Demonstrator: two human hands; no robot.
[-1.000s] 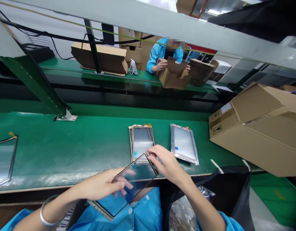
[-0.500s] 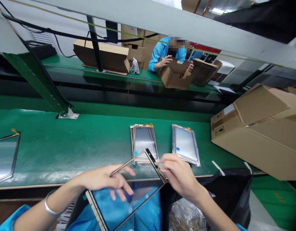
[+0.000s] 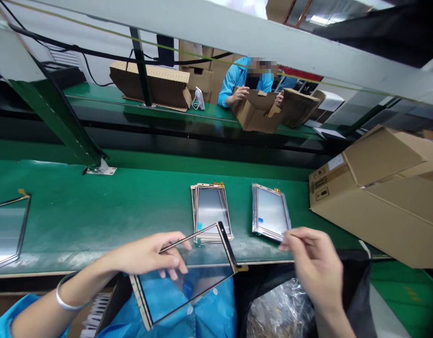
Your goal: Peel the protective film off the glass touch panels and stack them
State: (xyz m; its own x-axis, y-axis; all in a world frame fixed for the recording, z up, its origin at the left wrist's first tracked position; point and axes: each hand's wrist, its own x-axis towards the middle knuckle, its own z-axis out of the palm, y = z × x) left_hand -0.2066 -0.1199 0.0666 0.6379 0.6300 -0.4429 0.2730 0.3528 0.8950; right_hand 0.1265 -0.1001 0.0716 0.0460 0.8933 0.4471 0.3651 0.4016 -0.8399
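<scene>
My left hand (image 3: 151, 256) grips a clear glass touch panel (image 3: 195, 277) by its left edge and holds it tilted over my lap, just off the table's front edge. To the right, my right hand (image 3: 313, 263) is raised above a black bag, thumb and forefinger pinched together; whether a thin film is between them is too faint to tell. A stack of bare panels (image 3: 211, 211) lies on the green table (image 3: 96, 211) just beyond the held panel. A stack of bagged panels (image 3: 270, 211) lies to its right.
A large cardboard box (image 3: 381, 192) lies on its side at the right. The black bag (image 3: 286, 305) with crumpled clear plastic hangs below the table edge. Another panel (image 3: 7, 230) lies far left. Across the conveyor a person in blue (image 3: 242, 77) handles a cardboard box (image 3: 258, 112).
My right hand let go of the panel's top right corner and moved right, above the black bag. The left hand keeps hold of the panel, which has tilted flatter.
</scene>
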